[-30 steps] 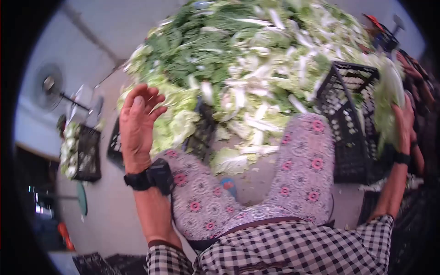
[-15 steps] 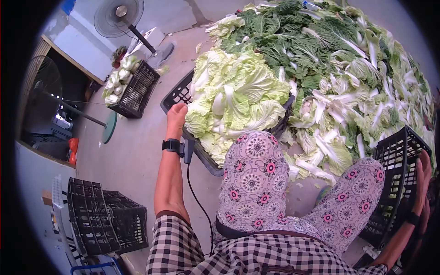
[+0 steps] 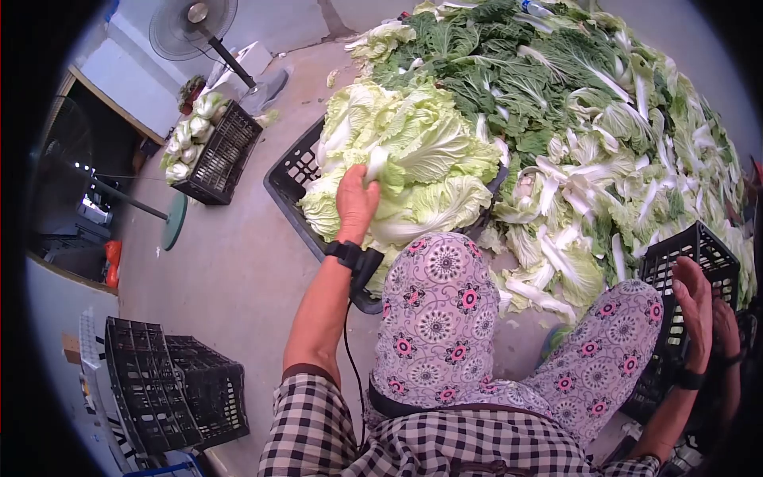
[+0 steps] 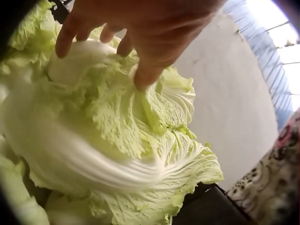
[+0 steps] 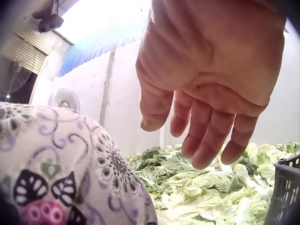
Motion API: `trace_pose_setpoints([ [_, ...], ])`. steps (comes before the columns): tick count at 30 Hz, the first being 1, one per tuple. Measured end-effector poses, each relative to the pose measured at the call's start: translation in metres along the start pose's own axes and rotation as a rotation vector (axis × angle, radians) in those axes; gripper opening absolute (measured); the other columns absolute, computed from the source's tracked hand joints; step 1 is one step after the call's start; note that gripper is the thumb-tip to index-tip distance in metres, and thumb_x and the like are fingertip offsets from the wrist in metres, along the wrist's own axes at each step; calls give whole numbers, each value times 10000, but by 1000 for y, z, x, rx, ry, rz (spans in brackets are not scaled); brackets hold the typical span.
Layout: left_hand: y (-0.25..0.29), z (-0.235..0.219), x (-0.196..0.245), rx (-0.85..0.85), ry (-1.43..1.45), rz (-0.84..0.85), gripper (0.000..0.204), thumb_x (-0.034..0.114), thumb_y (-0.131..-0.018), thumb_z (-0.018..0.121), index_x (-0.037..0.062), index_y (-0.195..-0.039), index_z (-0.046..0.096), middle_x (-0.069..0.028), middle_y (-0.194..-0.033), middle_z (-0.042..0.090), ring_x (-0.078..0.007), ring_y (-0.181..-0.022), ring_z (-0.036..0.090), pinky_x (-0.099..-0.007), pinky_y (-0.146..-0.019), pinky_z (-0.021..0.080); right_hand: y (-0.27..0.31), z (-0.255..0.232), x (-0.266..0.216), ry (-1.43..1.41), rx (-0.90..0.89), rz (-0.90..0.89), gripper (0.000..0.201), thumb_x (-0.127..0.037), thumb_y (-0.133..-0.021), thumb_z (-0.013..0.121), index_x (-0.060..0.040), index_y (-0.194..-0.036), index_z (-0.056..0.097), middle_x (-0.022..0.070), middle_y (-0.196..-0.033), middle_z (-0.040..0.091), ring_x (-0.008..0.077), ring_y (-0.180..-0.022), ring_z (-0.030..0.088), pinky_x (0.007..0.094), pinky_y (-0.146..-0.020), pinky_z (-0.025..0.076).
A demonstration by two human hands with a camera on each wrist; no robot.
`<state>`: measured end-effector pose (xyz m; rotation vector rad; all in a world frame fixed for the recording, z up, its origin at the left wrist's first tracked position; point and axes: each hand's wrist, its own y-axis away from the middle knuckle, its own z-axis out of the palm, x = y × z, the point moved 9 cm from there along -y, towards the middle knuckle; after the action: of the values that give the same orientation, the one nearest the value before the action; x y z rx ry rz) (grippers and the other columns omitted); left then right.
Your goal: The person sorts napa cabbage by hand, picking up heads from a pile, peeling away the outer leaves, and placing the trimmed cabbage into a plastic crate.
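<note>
My left hand (image 3: 358, 208) is over a heap of pale green napa cabbages in a black crate (image 3: 284, 176). In the left wrist view its fingers (image 4: 68, 35) spread at the white base of a napa cabbage (image 4: 112, 164), the thumb against a leaf. My right hand (image 3: 693, 306) is raised beside a second black crate (image 3: 691, 254) at the right, holding nothing. The right wrist view shows its palm and relaxed, slightly bent fingers (image 5: 206, 140).
A big pile of loose cabbage leaves (image 3: 548, 103) spreads ahead. Another person's hand (image 3: 725, 326) is close to my right hand. Black crates (image 3: 167, 381) stand at left; a cabbage-filled crate (image 3: 218, 155) and a fan (image 3: 195, 28) are farther back. A cord (image 3: 350, 358) hangs from my left wrist.
The cabbage I held in my right hand a second ago is gone from it. My left hand has moved from beside the left crate onto the cabbages. The view has swung left.
</note>
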<state>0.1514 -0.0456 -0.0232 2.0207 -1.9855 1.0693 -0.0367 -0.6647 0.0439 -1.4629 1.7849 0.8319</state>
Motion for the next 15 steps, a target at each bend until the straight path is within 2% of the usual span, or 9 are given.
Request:
trace_pose_setpoints([
  [2, -5, -3, -11, -224, 484, -294, 399, 161, -807, 636, -31, -1139, 528, -167, -1190, 551, -225, -984, 598, -323, -788, 510, 6, -3, 3, 30, 7, -2, 666, -428, -816, 666, 36, -1256, 478, 155, -1174, 564, 226, -1106, 528, 339, -955, 405],
  [4, -6, -30, 57, -343, 1068, -272, 478, 269, -880, 601, -42, -1225, 487, -155, -1153, 576, -178, -916, 625, -287, -714, 543, 7, -6, 15, 39, -3, 9, 674, -444, -822, 652, 39, -1257, 475, 164, -1174, 563, 234, -1104, 528, 340, -951, 406],
  [7, -4, -60, 147, -737, 1156, -14, 605, 420, -889, 583, -38, -1266, 463, -143, -1075, 607, -188, -921, 626, -271, -696, 551, 3, -6, 24, 72, -23, 26, 704, -475, -819, 641, 43, -1262, 468, 178, -1172, 561, 242, -1101, 529, 345, -944, 408],
  [10, -31, -57, 101, -545, 813, -65, 574, 404, -878, 603, -14, -1255, 489, -136, -1090, 600, -179, -953, 614, -275, -698, 546, 3, -1, 19, 32, -47, -12, 735, -496, -811, 642, 46, -1272, 456, 187, -1184, 555, 245, -1103, 529, 350, -951, 403],
  [11, -38, -52, 65, -375, 694, -149, 517, 352, -863, 625, 6, -1232, 521, -110, -1080, 606, -166, -947, 614, -266, -684, 531, 5, -1, 20, 32, -22, -7, 751, -503, -803, 648, 50, -1273, 452, 184, -1181, 551, 242, -1101, 527, 351, -956, 398],
  [12, -38, -43, 26, -264, 530, -211, 497, 288, -828, 637, -38, -1193, 546, -126, -1063, 623, -158, -847, 622, -254, -662, 527, 8, 0, 23, 20, -25, 11, 754, -503, -801, 651, 51, -1272, 451, 180, -1177, 551, 240, -1099, 526, 350, -957, 397],
  [13, -33, -28, -20, -222, 394, -279, 528, 268, -787, 682, -37, -1196, 546, -143, -1081, 624, -197, -865, 628, -289, -704, 523, 9, 0, 24, 13, -32, 25, 756, -503, -799, 653, 52, -1271, 451, 176, -1173, 551, 238, -1098, 525, 348, -958, 396],
  [14, -34, -3, -70, -292, 148, -262, 594, 263, -741, 721, -35, -1218, 529, -185, -1110, 614, -251, -920, 625, -335, -784, 505, 9, 0, 25, 10, -42, 37, 758, -503, -797, 656, 54, -1270, 450, 172, -1170, 551, 236, -1097, 524, 346, -959, 394],
  [15, -24, 8, -74, -307, 46, -218, 681, 257, -694, 755, -40, -1247, 490, -227, -1122, 600, -296, -985, 609, -358, -863, 473, 10, 0, 30, -21, -34, 35, 768, -507, -788, 663, 53, -1269, 450, 163, -1161, 551, 229, -1092, 523, 341, -956, 395],
])
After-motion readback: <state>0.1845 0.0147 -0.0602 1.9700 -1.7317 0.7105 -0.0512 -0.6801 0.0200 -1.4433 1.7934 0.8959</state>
